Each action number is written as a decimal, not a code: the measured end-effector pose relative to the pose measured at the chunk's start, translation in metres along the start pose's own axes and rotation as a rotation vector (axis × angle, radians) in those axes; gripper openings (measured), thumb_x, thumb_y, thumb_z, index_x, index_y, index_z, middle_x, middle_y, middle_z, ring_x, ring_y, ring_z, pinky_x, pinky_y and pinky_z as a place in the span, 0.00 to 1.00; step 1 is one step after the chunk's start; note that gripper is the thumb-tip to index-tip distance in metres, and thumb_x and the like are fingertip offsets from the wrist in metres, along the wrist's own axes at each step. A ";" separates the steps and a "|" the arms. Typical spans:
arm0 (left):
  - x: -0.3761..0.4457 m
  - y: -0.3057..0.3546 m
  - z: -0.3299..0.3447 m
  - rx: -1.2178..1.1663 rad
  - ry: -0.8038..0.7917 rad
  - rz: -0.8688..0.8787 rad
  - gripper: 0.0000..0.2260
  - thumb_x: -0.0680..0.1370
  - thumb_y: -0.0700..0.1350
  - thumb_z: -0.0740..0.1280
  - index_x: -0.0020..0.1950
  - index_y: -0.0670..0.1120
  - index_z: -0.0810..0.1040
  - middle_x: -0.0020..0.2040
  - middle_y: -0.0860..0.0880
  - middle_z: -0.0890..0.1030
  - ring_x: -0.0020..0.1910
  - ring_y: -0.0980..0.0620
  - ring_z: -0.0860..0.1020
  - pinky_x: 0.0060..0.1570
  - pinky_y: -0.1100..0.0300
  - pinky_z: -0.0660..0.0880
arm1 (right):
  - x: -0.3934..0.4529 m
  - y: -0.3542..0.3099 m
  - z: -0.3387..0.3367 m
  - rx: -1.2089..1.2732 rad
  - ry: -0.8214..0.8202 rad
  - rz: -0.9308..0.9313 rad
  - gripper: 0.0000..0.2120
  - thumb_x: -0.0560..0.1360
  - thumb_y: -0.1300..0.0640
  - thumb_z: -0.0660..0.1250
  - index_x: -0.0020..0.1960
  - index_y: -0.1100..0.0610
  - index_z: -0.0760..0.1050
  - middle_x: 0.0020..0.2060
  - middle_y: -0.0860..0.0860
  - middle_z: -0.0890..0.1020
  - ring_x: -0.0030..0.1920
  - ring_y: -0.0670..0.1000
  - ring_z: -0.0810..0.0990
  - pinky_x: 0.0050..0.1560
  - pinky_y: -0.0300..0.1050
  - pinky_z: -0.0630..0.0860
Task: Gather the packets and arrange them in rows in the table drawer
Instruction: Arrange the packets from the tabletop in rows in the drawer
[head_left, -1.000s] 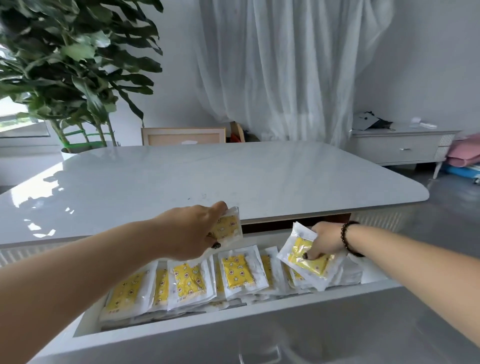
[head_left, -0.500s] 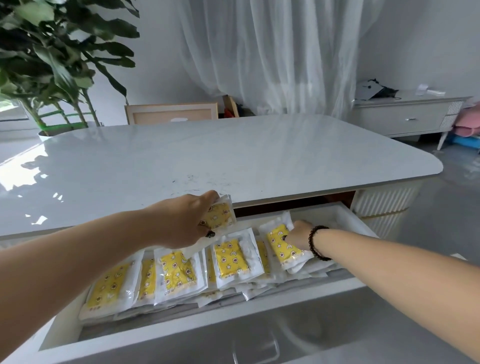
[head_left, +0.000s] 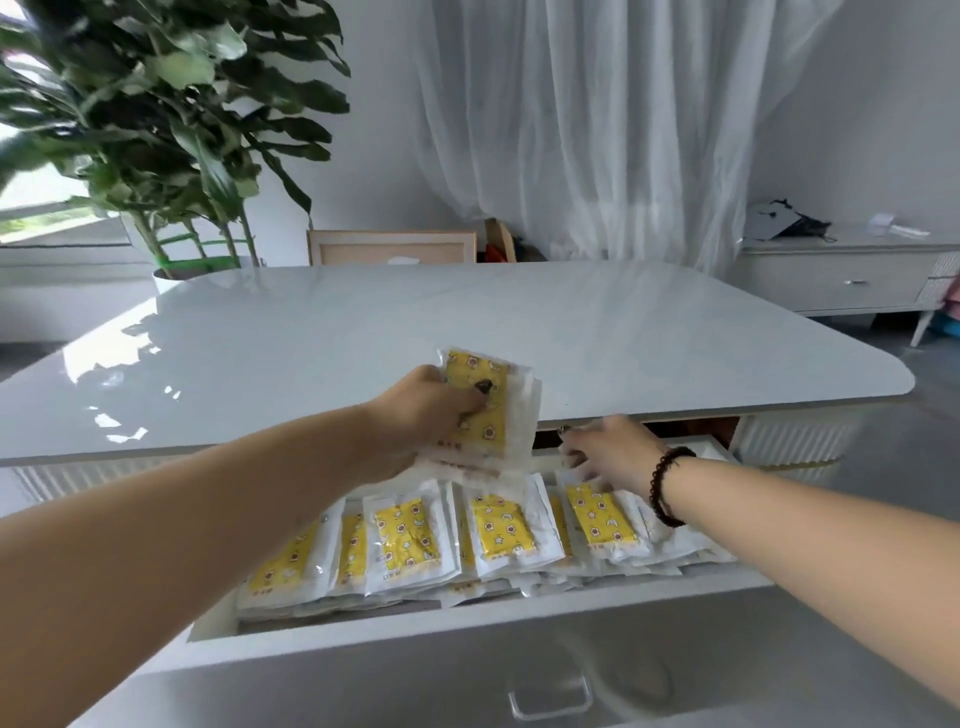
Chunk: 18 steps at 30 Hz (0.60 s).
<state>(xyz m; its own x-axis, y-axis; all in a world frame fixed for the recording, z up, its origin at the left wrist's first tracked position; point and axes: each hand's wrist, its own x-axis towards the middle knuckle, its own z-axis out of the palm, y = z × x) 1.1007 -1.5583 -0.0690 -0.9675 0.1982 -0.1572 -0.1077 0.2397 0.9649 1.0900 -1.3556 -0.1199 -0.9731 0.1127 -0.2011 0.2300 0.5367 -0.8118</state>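
Observation:
The open white drawer (head_left: 467, 639) under the table holds several clear packets with yellow printed contents (head_left: 408, 540), lying side by side in a row with more beneath. My left hand (head_left: 426, 410) grips a small stack of packets (head_left: 491, 410) upright above the drawer's back edge, thumb across the front. My right hand (head_left: 608, 452), with a dark bead bracelet at the wrist, reaches toward the back right of the drawer with fingers spread and blurred, just above a packet (head_left: 597, 519); it holds nothing I can see.
The glossy white tabletop (head_left: 467, 332) overhangs the drawer's back. A handle (head_left: 550, 696) sits on the drawer front. A large potted plant (head_left: 156, 130) stands far left, a wooden chair back (head_left: 389, 247) behind the table, a white sideboard (head_left: 841, 275) at right.
My left hand has lifted its packets up from the drawer row to above the table edge. My right hand has let go of its packet in the row and moved toward the drawer's back.

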 end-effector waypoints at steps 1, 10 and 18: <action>-0.005 0.004 0.001 -0.050 0.043 -0.013 0.06 0.80 0.39 0.62 0.47 0.39 0.77 0.44 0.41 0.83 0.43 0.43 0.83 0.51 0.48 0.80 | -0.016 -0.016 0.001 0.215 -0.054 0.003 0.14 0.79 0.52 0.61 0.41 0.60 0.75 0.31 0.53 0.77 0.29 0.51 0.73 0.31 0.41 0.68; -0.054 0.025 0.013 -0.253 0.151 -0.044 0.04 0.80 0.40 0.61 0.49 0.39 0.73 0.46 0.39 0.81 0.46 0.38 0.82 0.53 0.40 0.78 | -0.101 -0.064 0.011 0.489 -0.134 -0.155 0.08 0.70 0.61 0.74 0.46 0.57 0.76 0.39 0.53 0.83 0.34 0.49 0.82 0.31 0.41 0.79; -0.075 0.026 -0.014 -0.317 0.138 0.084 0.09 0.73 0.43 0.72 0.49 0.40 0.78 0.42 0.42 0.83 0.36 0.50 0.79 0.32 0.61 0.75 | -0.115 -0.077 -0.038 0.441 -0.125 -0.238 0.13 0.70 0.71 0.69 0.50 0.56 0.76 0.41 0.55 0.81 0.40 0.52 0.80 0.41 0.48 0.79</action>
<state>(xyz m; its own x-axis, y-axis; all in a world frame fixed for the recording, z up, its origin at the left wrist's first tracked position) 1.1674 -1.5797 -0.0288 -0.9955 0.0691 -0.0656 -0.0713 -0.0829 0.9940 1.1835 -1.3781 -0.0138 -0.9961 -0.0844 -0.0249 0.0139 0.1289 -0.9916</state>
